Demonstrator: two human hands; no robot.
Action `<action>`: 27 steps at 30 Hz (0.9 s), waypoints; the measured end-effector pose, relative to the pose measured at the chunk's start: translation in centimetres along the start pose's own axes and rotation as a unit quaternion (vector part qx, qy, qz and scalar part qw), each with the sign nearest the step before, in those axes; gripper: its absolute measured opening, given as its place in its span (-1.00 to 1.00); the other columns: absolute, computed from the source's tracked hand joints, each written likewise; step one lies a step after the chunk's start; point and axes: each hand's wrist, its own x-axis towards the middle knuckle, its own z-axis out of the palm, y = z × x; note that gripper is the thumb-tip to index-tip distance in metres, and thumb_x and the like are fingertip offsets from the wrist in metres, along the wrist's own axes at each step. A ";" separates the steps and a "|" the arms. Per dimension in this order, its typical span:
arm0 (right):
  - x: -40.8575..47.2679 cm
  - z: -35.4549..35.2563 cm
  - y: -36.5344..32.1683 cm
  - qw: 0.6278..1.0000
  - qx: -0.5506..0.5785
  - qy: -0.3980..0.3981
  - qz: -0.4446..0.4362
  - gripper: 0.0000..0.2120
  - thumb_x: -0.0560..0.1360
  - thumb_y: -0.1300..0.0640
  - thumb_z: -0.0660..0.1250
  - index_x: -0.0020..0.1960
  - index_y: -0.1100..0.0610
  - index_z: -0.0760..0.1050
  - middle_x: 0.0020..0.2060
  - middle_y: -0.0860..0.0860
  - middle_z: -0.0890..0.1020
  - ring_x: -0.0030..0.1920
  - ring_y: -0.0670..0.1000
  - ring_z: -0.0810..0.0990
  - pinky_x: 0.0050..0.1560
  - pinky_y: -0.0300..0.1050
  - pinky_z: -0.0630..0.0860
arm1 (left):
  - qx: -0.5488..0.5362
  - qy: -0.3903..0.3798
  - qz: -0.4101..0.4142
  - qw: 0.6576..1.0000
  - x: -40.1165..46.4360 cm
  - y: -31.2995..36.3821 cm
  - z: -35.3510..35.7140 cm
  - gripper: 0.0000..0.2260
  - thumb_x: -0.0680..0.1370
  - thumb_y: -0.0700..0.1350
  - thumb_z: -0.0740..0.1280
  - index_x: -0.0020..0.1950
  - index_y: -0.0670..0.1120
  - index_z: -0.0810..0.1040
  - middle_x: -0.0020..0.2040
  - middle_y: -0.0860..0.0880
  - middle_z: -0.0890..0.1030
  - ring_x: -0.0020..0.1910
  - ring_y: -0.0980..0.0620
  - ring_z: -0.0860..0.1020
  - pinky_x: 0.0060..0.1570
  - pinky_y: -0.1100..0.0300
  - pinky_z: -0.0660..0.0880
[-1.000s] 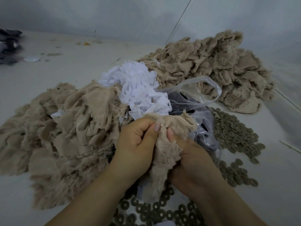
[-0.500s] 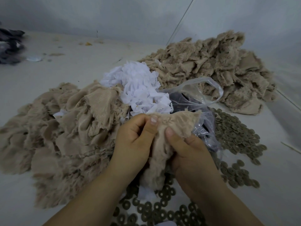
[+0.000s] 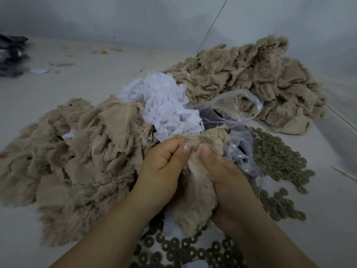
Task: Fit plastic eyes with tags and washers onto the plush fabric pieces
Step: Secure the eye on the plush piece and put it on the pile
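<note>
Two heaps of beige plush pieces lie on the bench: one heap (image 3: 77,161) at the left, another (image 3: 251,80) toward the far right. One pile of white tags (image 3: 164,105), one clear plastic bag (image 3: 231,117), washers (image 3: 280,161) too many to count, two hands.

Bare forearms, no sleeves; hands (image 3: 195,171) with short plain nails.

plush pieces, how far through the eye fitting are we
Done: cannot tell; two beige heaps, the left pile and the far pile, show no eyes. In hand: the left hand and right hand pinch one plush piece. Left: many washers, white tags and a plastic bag remain.
</note>
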 end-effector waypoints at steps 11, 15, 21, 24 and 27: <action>-0.1 0.2 -1.0 0.982 0.127 -0.032 0.135 -0.51 0.59 -0.02 0.23 0.34 0.33 0.49 0.23 0.29 0.60 0.21 0.18 0.64 0.08 0.02 0.64 | 0.074 -0.049 0.031 0.996 0.2 -0.3 -0.2 -0.77 0.58 -0.03 0.29 -0.20 -0.15 0.52 -0.30 -0.01 0.50 -0.31 0.08 0.46 -0.28 0.30 0.42; -0.2 0.2 -0.8 0.988 0.113 -0.053 0.095 -0.48 0.57 -0.03 0.28 0.36 0.33 0.47 0.27 0.30 0.57 0.27 0.20 0.59 0.22 0.05 0.58 | 0.087 -0.027 0.033 0.995 0.2 -0.4 -0.2 -0.74 0.60 -0.09 0.21 -0.25 -0.17 0.48 -0.35 -0.03 0.47 -0.36 0.07 0.43 -0.33 0.30 0.40; 0.2 0.1 0.4 0.997 0.058 0.000 0.041 -0.65 0.51 0.06 0.35 0.17 0.28 0.63 0.13 0.25 0.67 0.16 0.18 0.67 0.13 0.05 0.62 | 0.041 -0.002 0.004 0.999 0.2 -0.6 -0.1 -0.66 0.61 -0.03 0.18 -0.25 -0.25 0.43 -0.39 -0.04 0.42 -0.38 0.06 0.39 -0.35 0.14 0.39; 0.2 0.5 0.5 0.998 0.052 0.035 0.013 -0.66 0.45 0.03 0.34 0.06 0.26 0.68 0.03 0.21 0.71 0.05 0.13 0.71 -0.09 -0.11 0.66 | 0.030 0.007 -0.001 1.000 0.1 -0.5 0.0 -0.60 0.60 0.01 0.18 -0.21 -0.33 0.45 -0.38 -0.21 0.43 -0.39 -0.08 0.37 -0.36 0.03 0.41; 0.2 0.5 0.6 0.998 0.039 0.047 0.016 -0.59 0.47 0.00 0.34 0.17 0.27 0.63 0.08 0.24 0.69 0.11 0.17 0.69 0.06 -0.02 0.65 | 0.017 0.014 -0.004 1.000 0.0 -0.6 0.0 -0.58 0.60 0.01 0.18 -0.18 -0.37 0.46 -0.35 -0.27 0.43 -0.39 -0.13 0.38 -0.36 0.04 0.43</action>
